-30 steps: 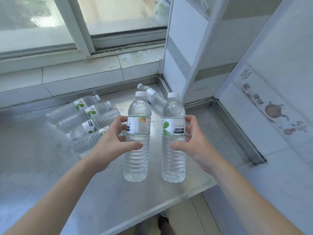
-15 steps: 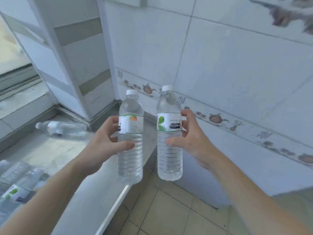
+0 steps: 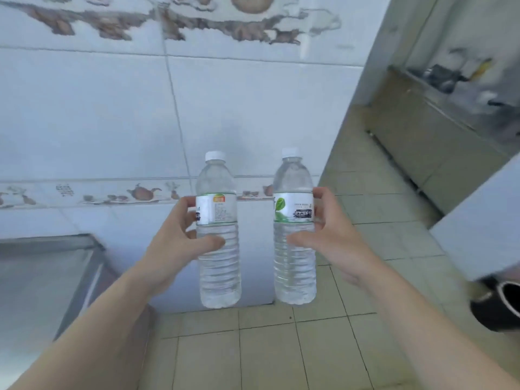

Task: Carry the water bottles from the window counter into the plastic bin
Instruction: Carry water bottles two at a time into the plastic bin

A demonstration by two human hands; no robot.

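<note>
My left hand (image 3: 174, 243) grips a clear water bottle (image 3: 218, 274) with a white cap, upright, fingers round its label band. My right hand (image 3: 332, 237) grips a second upright water bottle (image 3: 294, 271) with a green leaf on its label. Both bottles hang side by side in the air above the tiled floor, a hand's width apart. The plastic bin is not in view, and neither are the other bottles on the window counter.
The metal counter's corner (image 3: 70, 249) lies at the lower left. A white tiled wall (image 3: 112, 122) stands straight ahead. To the right the floor (image 3: 380, 206) runs back beside a steel cabinet (image 3: 422, 142). A dark round container (image 3: 503, 305) sits at the right edge under a pale surface.
The view has swung right, away from the window counter; the lying bottles have left the frame. Both hands still hold their bottles upright, now over the floor and a little farther apart.
</note>
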